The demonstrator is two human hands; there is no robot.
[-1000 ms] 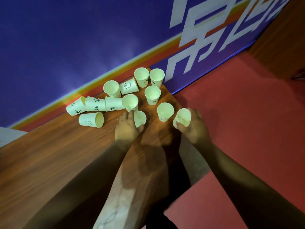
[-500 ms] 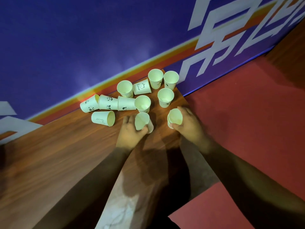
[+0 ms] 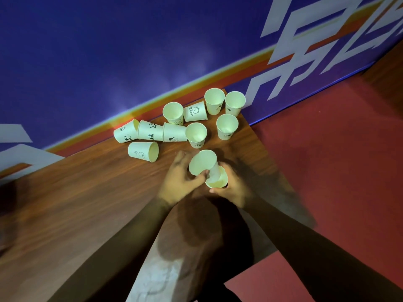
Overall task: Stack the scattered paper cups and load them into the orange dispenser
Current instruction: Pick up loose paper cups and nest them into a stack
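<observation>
Head view: wooden table point(image 3: 87, 203) against blue wall banner point(image 3: 109, 51), large white characters unreadable. Nine loose cups, one marked "Bear" point(image 3: 194, 111). Left hand point(image 3: 181, 179) holds upper cup point(image 3: 202, 164), nesting into lower cup point(image 3: 218, 182) gripped by right hand point(image 3: 233, 188). Next likely: seat fully, fetch another. Orange dispenser not visible.

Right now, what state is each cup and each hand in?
Left hand: gripping the upper cup, tilted.
Right hand: gripping the lower cup, the upper one going into it.
Five cups, e.g.: upright, open, apparently empty.
Bear cup: on its side.
Panda cups: on their sides, nested.
Single cup: on its side.
</observation>
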